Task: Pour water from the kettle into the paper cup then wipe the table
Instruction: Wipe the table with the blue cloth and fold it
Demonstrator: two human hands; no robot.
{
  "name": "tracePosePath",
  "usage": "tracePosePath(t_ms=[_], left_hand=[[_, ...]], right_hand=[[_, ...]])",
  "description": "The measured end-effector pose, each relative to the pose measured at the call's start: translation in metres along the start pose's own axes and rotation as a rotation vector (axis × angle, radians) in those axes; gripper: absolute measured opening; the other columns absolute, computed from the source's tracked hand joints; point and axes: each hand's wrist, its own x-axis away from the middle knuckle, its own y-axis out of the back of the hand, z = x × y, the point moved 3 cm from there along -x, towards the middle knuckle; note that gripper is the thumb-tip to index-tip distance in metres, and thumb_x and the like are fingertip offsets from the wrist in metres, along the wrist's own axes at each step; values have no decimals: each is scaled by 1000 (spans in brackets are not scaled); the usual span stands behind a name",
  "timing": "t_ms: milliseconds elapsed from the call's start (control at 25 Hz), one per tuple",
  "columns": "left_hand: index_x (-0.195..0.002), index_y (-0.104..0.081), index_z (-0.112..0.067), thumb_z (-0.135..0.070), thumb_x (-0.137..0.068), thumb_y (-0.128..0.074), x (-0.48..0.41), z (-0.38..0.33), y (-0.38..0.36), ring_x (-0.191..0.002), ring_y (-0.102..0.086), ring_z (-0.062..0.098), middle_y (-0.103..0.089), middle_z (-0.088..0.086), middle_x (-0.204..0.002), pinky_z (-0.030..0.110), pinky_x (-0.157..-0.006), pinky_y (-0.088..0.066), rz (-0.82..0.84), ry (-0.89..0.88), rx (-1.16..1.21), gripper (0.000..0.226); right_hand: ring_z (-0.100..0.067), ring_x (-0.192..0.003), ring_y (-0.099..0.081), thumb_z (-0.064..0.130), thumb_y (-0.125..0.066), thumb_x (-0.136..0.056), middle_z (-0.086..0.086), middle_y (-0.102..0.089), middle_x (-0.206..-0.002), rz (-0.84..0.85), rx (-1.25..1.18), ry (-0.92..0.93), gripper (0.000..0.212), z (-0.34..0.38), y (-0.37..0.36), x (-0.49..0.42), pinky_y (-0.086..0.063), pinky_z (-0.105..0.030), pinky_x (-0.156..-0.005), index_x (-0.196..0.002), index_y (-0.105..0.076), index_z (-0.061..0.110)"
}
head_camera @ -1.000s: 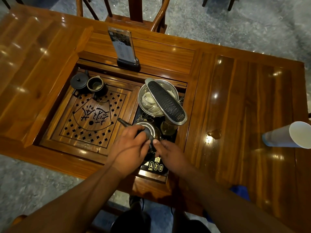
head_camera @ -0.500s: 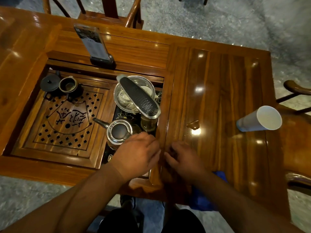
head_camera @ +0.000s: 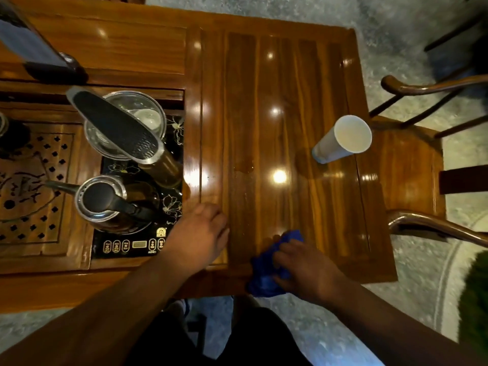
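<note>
The steel kettle with a black lid and handle stands on the black heater panel, spout pointing left. A white paper cup stands on the wooden table at the right. A small wet patch shows on the table's middle. My left hand rests on the table edge just right of the kettle, fingers loosely curled, holding nothing. My right hand grips a blue cloth at the near edge of the table.
A glass bowl with a long black-topped lid across it sits behind the kettle. A carved tea tray lies at left. A wooden chair stands against the table's right end. A sign stand is at back left.
My left hand has let go of the kettle and moved right onto the table. My right hand has moved right and taken hold of the blue cloth. The view has swung right.
</note>
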Motion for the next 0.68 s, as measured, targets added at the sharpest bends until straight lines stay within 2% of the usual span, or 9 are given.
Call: tracePosePath(t_ms=[200, 320, 400, 520, 600, 680], left_hand=[[-109, -67, -15, -33, -94, -66, 2, 3, -24, -105, -58, 30, -63, 8, -116, 44, -84, -47, 27, 71, -85, 24], [-114, -66, -14, -38, -94, -60, 10, 10, -33, -110, -58, 31, -63, 10, -124, 45, -88, -45, 12, 93, -114, 32], [-116, -66, -12, -40, -94, -57, 14, 12, -35, -111, -58, 33, -63, 12, -126, 46, -89, -44, -3, 81, -122, 37], [-118, -65, -12, -39, -96, -56, 13, 12, -34, -113, -58, 33, -63, 12, -128, 47, -90, -45, -22, 93, -114, 36], [-119, -66, -14, -39, -96, -57, 9, 13, -31, -116, -57, 33, -62, 11, -130, 48, -94, -45, -24, 147, -103, 36], [-119, -66, -14, -39, -95, -56, 5, 16, -29, -119, -57, 33, -62, 10, -131, 49, -98, -46, -30, 195, -78, 36]], right_hand=[[-23, -81, -58, 62, -62, -85, 0, -59, -90, -46, 76, 86, 39, 12, -22, 30, -49, -37, -69, -90, -59, 24], [-25, -84, -55, 44, -71, -84, -1, -58, -91, -75, 147, 79, 22, 12, -29, 37, -41, -39, -73, -90, -61, 25], [-24, -83, -51, 35, -75, -85, -2, -57, -88, -102, 110, 70, 17, 11, -28, 38, -36, -38, -73, -86, -62, 24], [-16, -79, -50, 32, -67, -91, 3, -56, -85, -138, -72, -5, 12, 13, -15, 36, -45, -34, -69, -87, -60, 23], [-3, -71, -47, 38, -58, -96, 16, -51, -79, -191, -349, -213, 14, 15, 5, 31, -38, -22, -63, -86, -49, 34], [-3, -65, -52, 42, -53, -99, 17, -52, -71, -249, -576, -381, 20, 14, 25, 23, -35, -19, -56, -83, -42, 39]])
